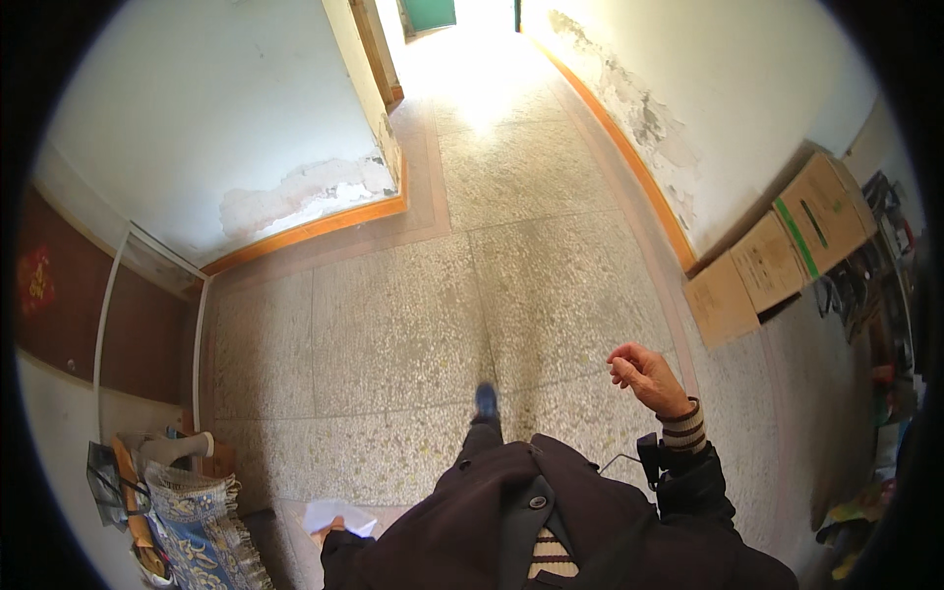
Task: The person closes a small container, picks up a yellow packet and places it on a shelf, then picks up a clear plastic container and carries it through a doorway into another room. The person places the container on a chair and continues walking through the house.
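Note:
Near the lower edge, at the left of my dark coat, my left hand (332,529) is closed on a thin white sheet (339,515). Whether it is paper or plastic I cannot tell, and most of this hand is behind the sheet and sleeve. My right hand (646,379) hangs in the air over the stone floor (551,315), right of the middle. Its fingers are loosely curled, with a gap to the thumb, and nothing shows in them. One of my feet, in a dark shoe (485,400), is forward on the floor.
Cardboard boxes (771,261) stand along the right wall, with assorted items behind them. At the lower left are a fringed patterned cloth (202,521) and a white-framed brown panel (147,334). A wall corner (401,187) juts in at the left; ahead, the passage runs to a bright doorway.

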The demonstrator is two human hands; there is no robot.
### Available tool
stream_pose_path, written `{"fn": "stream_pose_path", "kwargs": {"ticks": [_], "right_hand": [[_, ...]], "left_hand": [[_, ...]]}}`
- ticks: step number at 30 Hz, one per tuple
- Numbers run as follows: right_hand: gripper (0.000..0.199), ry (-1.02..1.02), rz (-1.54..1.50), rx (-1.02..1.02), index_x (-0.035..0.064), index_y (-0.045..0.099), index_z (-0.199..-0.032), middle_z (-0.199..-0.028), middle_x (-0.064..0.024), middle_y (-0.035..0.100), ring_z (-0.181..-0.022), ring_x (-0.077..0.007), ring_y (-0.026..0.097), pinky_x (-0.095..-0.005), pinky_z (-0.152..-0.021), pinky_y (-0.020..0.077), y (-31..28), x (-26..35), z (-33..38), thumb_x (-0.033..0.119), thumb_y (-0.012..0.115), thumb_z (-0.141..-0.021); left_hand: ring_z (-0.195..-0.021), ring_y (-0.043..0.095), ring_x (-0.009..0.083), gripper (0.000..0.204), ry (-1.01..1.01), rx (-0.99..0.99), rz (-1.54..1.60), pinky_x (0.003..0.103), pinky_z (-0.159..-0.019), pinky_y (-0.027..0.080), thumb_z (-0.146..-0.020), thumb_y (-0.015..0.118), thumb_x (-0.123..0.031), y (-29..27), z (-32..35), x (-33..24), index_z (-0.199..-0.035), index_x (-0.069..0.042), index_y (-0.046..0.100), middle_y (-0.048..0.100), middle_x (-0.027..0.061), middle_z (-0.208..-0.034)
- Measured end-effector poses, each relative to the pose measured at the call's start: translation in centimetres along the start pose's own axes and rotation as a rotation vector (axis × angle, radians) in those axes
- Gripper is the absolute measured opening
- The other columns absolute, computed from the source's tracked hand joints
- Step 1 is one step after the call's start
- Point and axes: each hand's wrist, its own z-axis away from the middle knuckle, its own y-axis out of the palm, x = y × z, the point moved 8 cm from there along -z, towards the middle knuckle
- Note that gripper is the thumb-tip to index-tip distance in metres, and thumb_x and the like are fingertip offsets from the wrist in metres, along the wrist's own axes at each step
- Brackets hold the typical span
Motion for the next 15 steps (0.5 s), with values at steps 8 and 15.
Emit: {"fn": "stream_pose_path", "kwargs": {"ticks": [8,15], "right_hand": [[0.018,0.113,0.008,0.002,0.0005,0.054,-0.095,-0.077,-0.0021,0.055,-0.071,-0.0094,0.054,-0.0227,-0.064,0.0454,-5.9,2.1,-23.6,0.017,0.049,-0.091],[0.019,0.053,-0.026,0.000,0.0014,0.055,-0.096,-0.077,-0.0028,0.057,-0.071,-0.0099,0.056,-0.0224,-0.063,0.0455,-13.9,6.4,-40.0,0.019,0.049,-0.091]], "left_hand": [[-0.116,0.045,0.0294,0.089,0.097,0.034,0.035,0.037,-0.098,0.035,-0.060,0.074,-0.041,9.4,3.5,-29.2,-0.127,0.004,0.037,0.047,0.0185,-0.125],[-0.103,0.051,0.0258,0.091,1.348,0.596,0.452,0.035,-0.087,0.044,-0.060,0.073,-0.010,11.2,34.3,-84.1,-0.133,0.002,0.020,0.049,0.0176,-0.113]]}}
